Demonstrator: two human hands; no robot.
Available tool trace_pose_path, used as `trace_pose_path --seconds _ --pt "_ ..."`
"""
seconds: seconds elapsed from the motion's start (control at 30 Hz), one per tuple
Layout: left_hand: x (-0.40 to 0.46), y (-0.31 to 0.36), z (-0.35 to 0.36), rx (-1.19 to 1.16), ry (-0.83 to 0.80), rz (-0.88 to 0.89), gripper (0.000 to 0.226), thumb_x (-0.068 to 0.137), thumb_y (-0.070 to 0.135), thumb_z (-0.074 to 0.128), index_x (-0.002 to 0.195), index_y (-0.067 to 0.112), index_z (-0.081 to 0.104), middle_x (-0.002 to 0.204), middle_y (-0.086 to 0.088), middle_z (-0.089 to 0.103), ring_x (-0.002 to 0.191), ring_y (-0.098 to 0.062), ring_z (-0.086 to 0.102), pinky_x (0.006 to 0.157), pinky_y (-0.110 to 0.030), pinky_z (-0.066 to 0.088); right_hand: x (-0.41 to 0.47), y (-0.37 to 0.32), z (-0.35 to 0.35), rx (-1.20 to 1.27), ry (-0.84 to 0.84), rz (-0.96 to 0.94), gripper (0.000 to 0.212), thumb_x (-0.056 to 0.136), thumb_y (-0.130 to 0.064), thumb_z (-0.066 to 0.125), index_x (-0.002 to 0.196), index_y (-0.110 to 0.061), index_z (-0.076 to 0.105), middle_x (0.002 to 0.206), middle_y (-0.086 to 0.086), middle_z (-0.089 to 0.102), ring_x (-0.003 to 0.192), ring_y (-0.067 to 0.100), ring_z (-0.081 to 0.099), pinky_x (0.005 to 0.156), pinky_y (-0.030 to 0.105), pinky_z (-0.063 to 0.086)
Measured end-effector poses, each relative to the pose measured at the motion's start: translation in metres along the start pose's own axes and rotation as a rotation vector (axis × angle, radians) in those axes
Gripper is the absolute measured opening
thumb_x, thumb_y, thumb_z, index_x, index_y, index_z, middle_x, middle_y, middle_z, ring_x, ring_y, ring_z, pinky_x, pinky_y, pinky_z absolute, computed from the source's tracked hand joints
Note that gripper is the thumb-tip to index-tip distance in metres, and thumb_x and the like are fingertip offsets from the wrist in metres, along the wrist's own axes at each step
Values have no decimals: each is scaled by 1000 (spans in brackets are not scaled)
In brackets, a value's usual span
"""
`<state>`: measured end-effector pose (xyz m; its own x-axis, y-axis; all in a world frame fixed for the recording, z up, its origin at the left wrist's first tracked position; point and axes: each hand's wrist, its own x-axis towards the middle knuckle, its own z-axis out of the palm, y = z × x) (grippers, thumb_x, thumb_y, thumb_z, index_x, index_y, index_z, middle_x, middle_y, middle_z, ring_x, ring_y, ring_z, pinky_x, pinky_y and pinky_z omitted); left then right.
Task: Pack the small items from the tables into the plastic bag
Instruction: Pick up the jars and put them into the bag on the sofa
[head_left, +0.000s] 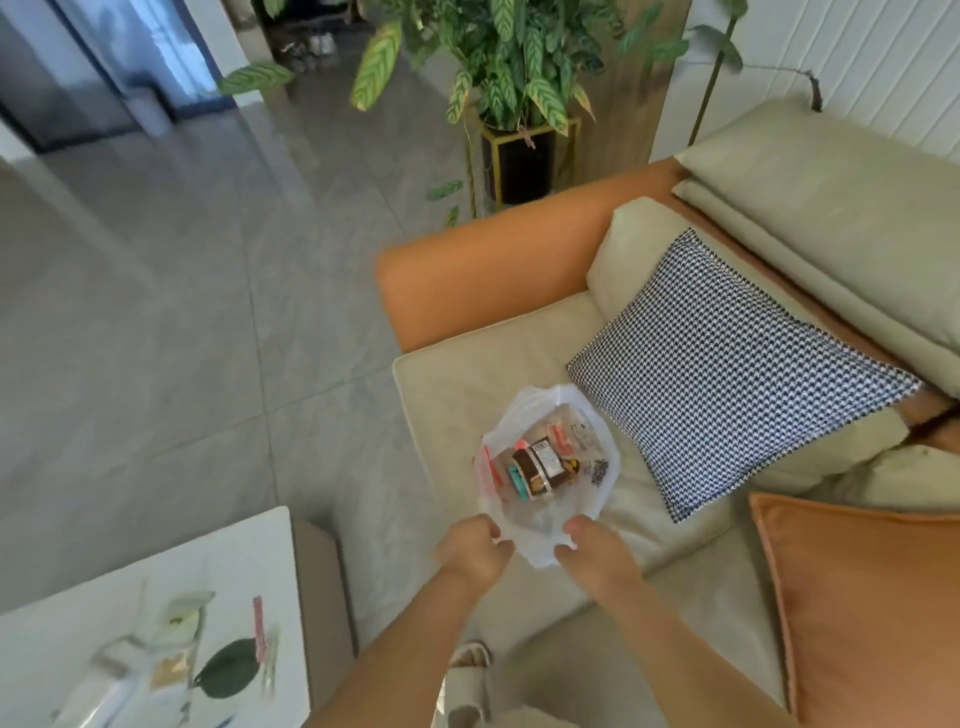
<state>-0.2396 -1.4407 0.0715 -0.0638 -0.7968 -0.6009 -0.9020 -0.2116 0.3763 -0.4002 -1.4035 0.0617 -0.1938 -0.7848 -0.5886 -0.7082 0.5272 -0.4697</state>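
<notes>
A: So, from the head camera, where does the plastic bag (545, 540) sit?

B: On the pale sofa seat (467, 395), near its front corner, mouth held wide open and facing up. Both hands grip its near rim.

A: How do the fingers lie?

B: The left hand (470, 551) has its fingers curled round the bag's edge on the left side; the right hand (597, 553) pinches the edge on the right, thumb on top. The two hands are close together, the rim stretched between them.

A: What is inside?

B: A dark jar (540, 467) with a white label lies on its side in the middle. Beside it are a turquoise item (518, 480), a packet with red print (561, 434) and other small packets too blurred to tell.

A: And around it?

B: A houndstooth cushion (727, 374) lies just right of the bag, an orange cushion (862, 597) nearer the camera. At lower left, a white table (249, 545) carries blurred items, among them a dark green leaf shape (228, 673). A potted plant (514, 62) stands beyond the sofa's orange armrest (483, 275).
</notes>
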Motion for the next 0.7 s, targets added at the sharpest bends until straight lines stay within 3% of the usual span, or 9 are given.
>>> trace_pose_path --seconds 0.1,0.27,0.37,0.43,0.5,0.57,0.63,0.7 --pt "-43 -27 2 3 38 -25 39 88 44 51 120 23 57 123 1 59 111 -18 57 89 -27 45 -26 -6 15 -78 -45 -66 41 92 -31 49 130 -18 48 131 3 54 121 21 50 97 30 40" --pt "-103 -90 10 -92 116 -144 36 87 47 50 114 24 59 120 2 62 111 -20 58 92 -27 46 -64 -28 55 -213 -121 -206 31 89 -30 52 113 -11 55 117 6 61 111 22 55 89 30 43" --pt "-141 -130 16 -148 146 -244 40 88 50 46 114 23 59 121 0 62 112 -22 58 93 -29 47 -90 -47 88 -288 -194 -291 11 89 -29 52 83 -21 50 103 7 60 104 24 57 82 28 42" --pt "-169 -157 22 -181 167 -312 40 88 50 45 107 20 63 117 -3 64 108 -24 60 91 -32 49 -109 -61 113 -337 -237 -342 19 88 -31 52 73 -24 43 100 8 59 100 23 58 83 28 43" --pt "-198 -184 29 -248 203 -374 40 86 48 45 100 18 66 111 -5 67 103 -24 61 88 -32 49 -131 -75 138 -394 -260 -398 11 87 -31 52 82 -22 54 109 11 65 105 24 60 84 28 45" --pt "-229 -210 36 -317 254 -438 41 83 49 46 101 17 66 111 -5 67 103 -25 61 87 -33 49 -153 -86 165 -469 -296 -477 20 88 -31 51 77 -16 59 110 13 66 105 25 62 77 26 44" --pt "-262 -237 47 -367 309 -492 44 84 50 46 107 17 64 115 -6 65 107 -26 60 90 -34 48 -178 -93 193 -523 -329 -536 34 88 -33 50 60 -16 44 103 14 67 100 25 62 70 25 39" --pt "-299 -262 62 -399 345 -539 45 85 50 45 109 16 62 118 -7 63 111 -28 58 92 -34 46 -205 -96 222 -525 -352 -570 37 86 -33 50 56 -16 36 80 8 62 88 24 60 64 25 33"
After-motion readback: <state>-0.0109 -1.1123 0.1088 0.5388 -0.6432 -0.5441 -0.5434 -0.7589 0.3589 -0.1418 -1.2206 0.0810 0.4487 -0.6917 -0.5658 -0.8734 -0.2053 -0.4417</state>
